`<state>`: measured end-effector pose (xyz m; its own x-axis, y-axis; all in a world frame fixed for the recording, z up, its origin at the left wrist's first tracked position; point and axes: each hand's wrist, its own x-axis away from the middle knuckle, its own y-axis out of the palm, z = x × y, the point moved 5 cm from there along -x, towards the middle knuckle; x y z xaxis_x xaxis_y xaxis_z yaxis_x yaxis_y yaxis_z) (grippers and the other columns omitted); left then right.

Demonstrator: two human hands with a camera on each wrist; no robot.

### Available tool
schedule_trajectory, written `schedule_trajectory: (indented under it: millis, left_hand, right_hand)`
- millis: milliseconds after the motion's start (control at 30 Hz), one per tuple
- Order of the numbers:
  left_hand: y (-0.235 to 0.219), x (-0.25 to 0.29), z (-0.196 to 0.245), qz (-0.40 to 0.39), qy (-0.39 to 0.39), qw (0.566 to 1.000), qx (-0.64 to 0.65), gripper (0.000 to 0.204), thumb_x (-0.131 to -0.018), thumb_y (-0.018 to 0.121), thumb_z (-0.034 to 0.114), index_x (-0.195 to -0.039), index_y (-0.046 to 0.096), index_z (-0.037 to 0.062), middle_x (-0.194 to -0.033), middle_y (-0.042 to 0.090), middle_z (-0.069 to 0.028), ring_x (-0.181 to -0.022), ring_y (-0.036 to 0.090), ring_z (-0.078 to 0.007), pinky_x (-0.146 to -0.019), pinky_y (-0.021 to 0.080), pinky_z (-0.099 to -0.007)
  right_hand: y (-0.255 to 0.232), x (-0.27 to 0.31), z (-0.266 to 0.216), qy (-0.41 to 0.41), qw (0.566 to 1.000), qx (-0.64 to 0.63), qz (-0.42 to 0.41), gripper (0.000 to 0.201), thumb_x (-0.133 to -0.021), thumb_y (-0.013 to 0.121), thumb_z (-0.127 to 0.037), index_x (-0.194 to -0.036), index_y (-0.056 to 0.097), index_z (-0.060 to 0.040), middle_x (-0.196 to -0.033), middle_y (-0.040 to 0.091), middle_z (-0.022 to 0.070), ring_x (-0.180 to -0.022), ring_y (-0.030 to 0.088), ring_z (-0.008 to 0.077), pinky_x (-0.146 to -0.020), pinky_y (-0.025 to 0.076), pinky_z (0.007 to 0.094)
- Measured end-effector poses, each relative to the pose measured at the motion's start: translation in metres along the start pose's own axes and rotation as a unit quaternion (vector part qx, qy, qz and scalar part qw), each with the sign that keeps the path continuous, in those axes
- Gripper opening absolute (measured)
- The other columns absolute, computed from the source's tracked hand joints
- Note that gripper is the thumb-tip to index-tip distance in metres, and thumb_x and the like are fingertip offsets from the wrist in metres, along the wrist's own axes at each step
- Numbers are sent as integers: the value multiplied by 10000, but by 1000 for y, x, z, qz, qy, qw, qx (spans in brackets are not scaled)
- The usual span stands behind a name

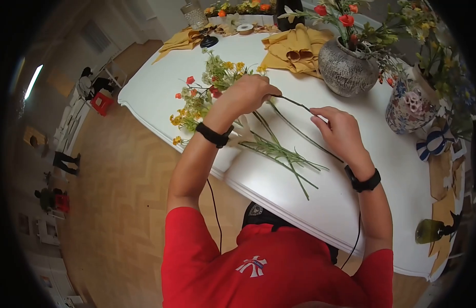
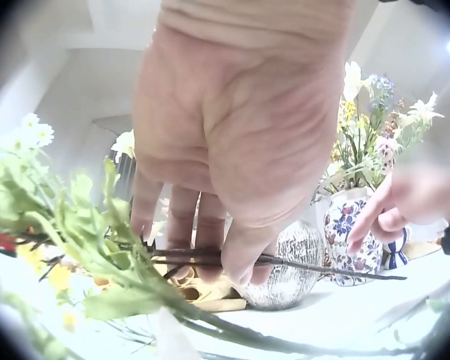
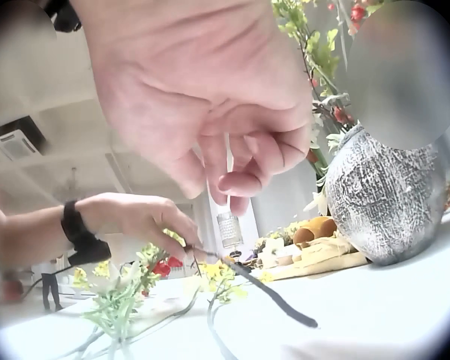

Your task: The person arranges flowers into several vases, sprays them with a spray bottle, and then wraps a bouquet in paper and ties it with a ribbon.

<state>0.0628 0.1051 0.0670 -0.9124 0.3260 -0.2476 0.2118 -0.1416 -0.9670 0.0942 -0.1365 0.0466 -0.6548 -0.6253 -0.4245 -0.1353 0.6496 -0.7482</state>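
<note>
My left hand pinches a thin dark stem between thumb and fingers, above the white table. The stem's bare end points toward my right hand. In the right wrist view, the right hand's fingers are loosely bent with nothing between them, and the dark stem's end is below them. Under the left hand lie cut flowers with green stems crossing on the table. Their heads, red flowers and yellow flowers, spread to the left. The left hand covers part of the bunch.
On the table stand a grey textured vase with red flowers and a floral-patterned vase. Yellow cloth lies at the back, near a ribbon roll. A green bottle lies at right. Other people are far left.
</note>
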Motion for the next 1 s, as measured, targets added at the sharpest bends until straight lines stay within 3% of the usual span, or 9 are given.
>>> schedule_trajectory:
  millis: [133, 367, 467, 567, 700, 733, 833, 1000]
  left_hand:
    - [-28, -5, 20, 111, 59, 991, -38, 244, -916, 678, 61, -1125, 783, 131, -846, 644, -93, -859, 616, -301, -818, 506, -428]
    - [-35, -17, 34, 172, 109, 979, -30, 281, -881, 698, 19, -1116, 781, 150, -891, 637, -58, -891, 607, -285, -854, 493, -411]
    - [-35, -21, 37, 176, 114, 977, -46, 347, -842, 728, 10, -1148, 770, 168, -936, 637, -59, -944, 610, -277, -873, 503, -415]
    - [-36, -21, 36, 241, 79, 965, -72, 415, -803, 763, 16, -1180, 754, 190, -995, 635, -62, -1006, 610, -271, -888, 511, -418]
    - [-32, -3, 42, 320, 111, 934, -111, 287, -774, 810, 63, -1039, 713, 117, -1045, 639, -62, -1032, 611, -281, -879, 522, -411]
    - [-24, 1, 45, 288, 135, 944, -84, 251, -754, 803, 59, -975, 689, 92, -1059, 651, -60, -1021, 612, -278, -847, 534, -404]
    - [1, 8, 56, 150, 194, 969, -33, 286, -714, 779, 30, -981, 700, 95, -1056, 668, -49, -999, 612, -268, -809, 547, -392]
    - [37, 10, 32, 5, 121, 981, -151, 343, -728, 688, 16, -1049, 772, 98, -1009, 678, -18, -974, 602, -237, -813, 555, -356]
  right_hand:
    - [1, 0, 0, -31, 995, 42, 90, 224, -933, 718, -223, -1111, 763, -94, -996, 732, 93, -817, 702, 313, -745, 556, 419]
    - [-9, -9, 9, -31, 981, 61, 182, 184, -943, 711, -241, -1047, 755, -96, -945, 723, 92, -789, 698, 322, -703, 545, 422]
    - [-7, -11, 15, 10, 990, 38, 133, 189, -968, 681, -256, -1013, 751, -86, -892, 732, 112, -767, 694, 335, -687, 536, 426]
    - [-10, -10, 18, 9, 988, 0, 153, 207, -988, 649, -260, -997, 749, -79, -865, 738, 134, -749, 695, 341, -680, 526, 427]
    - [-21, -11, 25, 27, 987, 0, 160, 212, -989, 644, -258, -993, 749, -74, -883, 744, 138, -749, 699, 337, -679, 522, 425]
    - [-23, -11, 26, 28, 986, 3, 163, 214, -988, 645, -261, -990, 750, -75, -888, 745, 138, -750, 700, 336, -680, 523, 424]
    - [-29, -11, 31, 26, 984, 8, 174, 214, -986, 647, -263, -991, 752, -76, -891, 746, 136, -748, 699, 336, -681, 525, 422]
    - [-36, -11, 34, 36, 986, 32, 158, 208, -978, 654, -254, -994, 762, -77, -908, 751, 134, -768, 704, 339, -693, 533, 424]
